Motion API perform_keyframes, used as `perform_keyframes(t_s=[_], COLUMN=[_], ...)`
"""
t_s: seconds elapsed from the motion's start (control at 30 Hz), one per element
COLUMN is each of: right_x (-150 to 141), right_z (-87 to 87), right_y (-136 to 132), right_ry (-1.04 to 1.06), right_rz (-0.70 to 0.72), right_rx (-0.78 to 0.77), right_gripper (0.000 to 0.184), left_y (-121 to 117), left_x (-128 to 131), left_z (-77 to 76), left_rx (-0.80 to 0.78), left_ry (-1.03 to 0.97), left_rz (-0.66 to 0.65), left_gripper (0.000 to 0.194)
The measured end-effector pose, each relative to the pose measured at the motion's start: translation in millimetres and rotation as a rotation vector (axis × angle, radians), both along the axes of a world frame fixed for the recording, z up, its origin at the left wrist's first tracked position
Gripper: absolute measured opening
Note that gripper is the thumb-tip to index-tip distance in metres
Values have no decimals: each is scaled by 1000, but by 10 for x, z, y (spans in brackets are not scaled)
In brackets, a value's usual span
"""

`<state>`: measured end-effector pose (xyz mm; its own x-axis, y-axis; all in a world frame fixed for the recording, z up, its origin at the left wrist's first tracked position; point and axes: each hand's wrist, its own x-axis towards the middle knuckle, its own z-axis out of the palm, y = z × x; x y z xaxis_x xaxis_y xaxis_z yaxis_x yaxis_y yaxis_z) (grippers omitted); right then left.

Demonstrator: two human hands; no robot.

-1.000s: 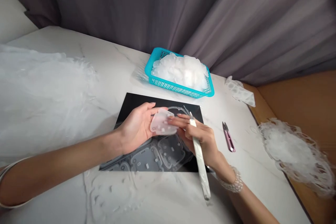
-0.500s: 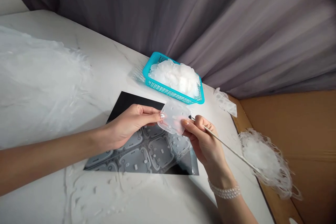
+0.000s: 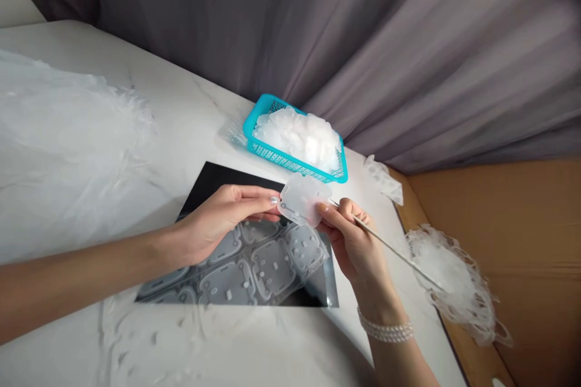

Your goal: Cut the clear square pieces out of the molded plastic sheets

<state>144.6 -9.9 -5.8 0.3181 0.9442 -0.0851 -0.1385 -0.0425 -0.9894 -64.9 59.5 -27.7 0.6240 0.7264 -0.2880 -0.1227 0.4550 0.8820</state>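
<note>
A translucent, rounded-square silicone-like pad [image 3: 300, 196] with small slots and holes is held up between my hands. My left hand [image 3: 222, 214] is closed, with thumb and fingertips at the pad's left edge. My right hand [image 3: 356, 236] pinches its lower right corner between thumb and fingers. That same hand also grips a thin, pale rod [image 3: 394, 249] with a fine pointed tip. Below lies a black board [image 3: 200, 184] bearing a translucent sheet [image 3: 229, 281] of similar moulded pads. Part of this sheet is hidden by my left hand.
Behind the board, a blue basket [image 3: 290, 164] is heaped with translucent pieces [image 3: 308, 139]. A large pile of clear sheets [image 3: 59, 151] covers the left side. Stringy scraps [image 3: 447, 272] lie by the cardboard [image 3: 512, 230] at right, near a small perforated strip [image 3: 384, 181].
My left thumb has slid back from over the pad to its left edge. My right hand still pinches the pad and rod. The whole view has shifted slightly.
</note>
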Motion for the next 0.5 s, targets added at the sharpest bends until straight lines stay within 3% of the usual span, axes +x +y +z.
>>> perform_keyframes(t_s=[0.13,0.2,0.3,0.37,0.43,0.5], right_x=[281,419,550,591,607,595], right_z=[83,115,73,1,-62,-84], right_y=[433,763,1186,1306,1245,1008], right_ry=[-664,-976,-1070,-1064,-1056,-997], right_rz=[-392,-461,-321,-241,-227,-251], right_rx=[297,379,360,333,316,319], right_gripper=[47,39,24,13,11,16], left_y=[-53,-93,-135,-142,-147,-173], left_x=[12,20,29,33,33,30], left_z=[-3,9,28,23,-4,-58], left_rx=[-40,-27,9,75,229,517], left_ry=[87,104,115,128,179,252], left_rz=[2,-34,-71,-109,-175,-246], left_gripper=[42,41,39,37,33,28])
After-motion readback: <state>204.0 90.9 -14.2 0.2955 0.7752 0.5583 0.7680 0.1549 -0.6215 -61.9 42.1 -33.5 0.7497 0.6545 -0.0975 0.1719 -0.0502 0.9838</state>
